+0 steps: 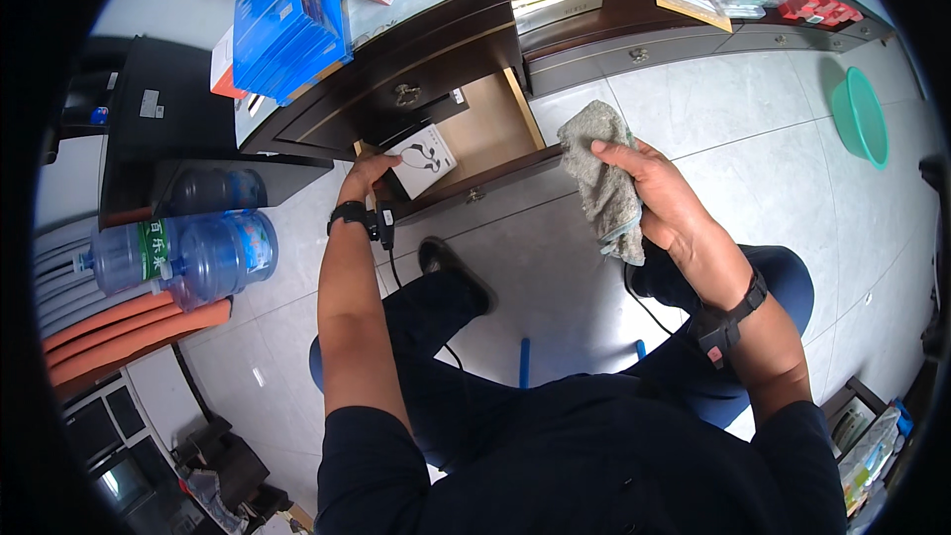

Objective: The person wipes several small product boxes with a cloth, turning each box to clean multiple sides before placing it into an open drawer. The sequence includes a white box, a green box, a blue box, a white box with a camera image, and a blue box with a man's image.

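My right hand (657, 189) grips a bunched grey-green terry cloth (598, 171), which hangs between thumb and fingers in front of the pulled-out drawer. At the drawer's left end, my left hand (366, 172) has its thumb on the corner of a white box (421, 161) printed with earphones; the fingers behind it are hidden. The box sits tilted inside the open wooden drawer (494, 119). Bare wood shows over the drawer's right part, while a dark item (409, 126) lies toward the back. Both wrists wear black straps with small devices.
A stack of blue boxes (275, 37) stands on the desktop's left end. Large water bottles (215, 256) lie left on the floor beside a black cabinet (186, 111). A green basin (859, 119) stands far right. Papers and red packs (813, 6) fill an open drawer. Cables hang near my legs.
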The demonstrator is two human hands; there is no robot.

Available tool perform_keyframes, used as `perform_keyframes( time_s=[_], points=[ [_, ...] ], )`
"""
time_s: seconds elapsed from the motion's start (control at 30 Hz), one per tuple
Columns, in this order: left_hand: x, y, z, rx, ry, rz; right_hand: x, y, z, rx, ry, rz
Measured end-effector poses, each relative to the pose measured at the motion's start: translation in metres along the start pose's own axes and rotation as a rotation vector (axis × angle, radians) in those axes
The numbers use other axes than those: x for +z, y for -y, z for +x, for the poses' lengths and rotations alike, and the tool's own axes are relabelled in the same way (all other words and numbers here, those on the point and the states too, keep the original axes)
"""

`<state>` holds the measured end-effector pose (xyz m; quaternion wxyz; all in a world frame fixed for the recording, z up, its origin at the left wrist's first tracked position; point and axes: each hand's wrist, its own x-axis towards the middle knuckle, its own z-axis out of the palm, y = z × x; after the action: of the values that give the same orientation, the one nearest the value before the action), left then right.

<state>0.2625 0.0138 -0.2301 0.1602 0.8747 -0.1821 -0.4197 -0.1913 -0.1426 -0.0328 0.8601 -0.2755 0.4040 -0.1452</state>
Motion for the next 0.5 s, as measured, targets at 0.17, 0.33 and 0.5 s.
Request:
perform_keyframes(
  time_s=[0.17,0.33,0.5],
  points=[
    [0.003,0.005,0.002,0.245,-0.209,0.499,0.004,0.000,-0.002,-0.001,-0.024,0.000],
    [0.008,0.023,0.015,0.343,-0.233,0.499,0.005,0.000,-0.003,-0.006,-0.046,-0.003],
    [0.029,0.016,-0.012,0.053,-0.319,0.418,0.007,0.001,-0.003,0.004,-0.021,0.000]
  ],
)
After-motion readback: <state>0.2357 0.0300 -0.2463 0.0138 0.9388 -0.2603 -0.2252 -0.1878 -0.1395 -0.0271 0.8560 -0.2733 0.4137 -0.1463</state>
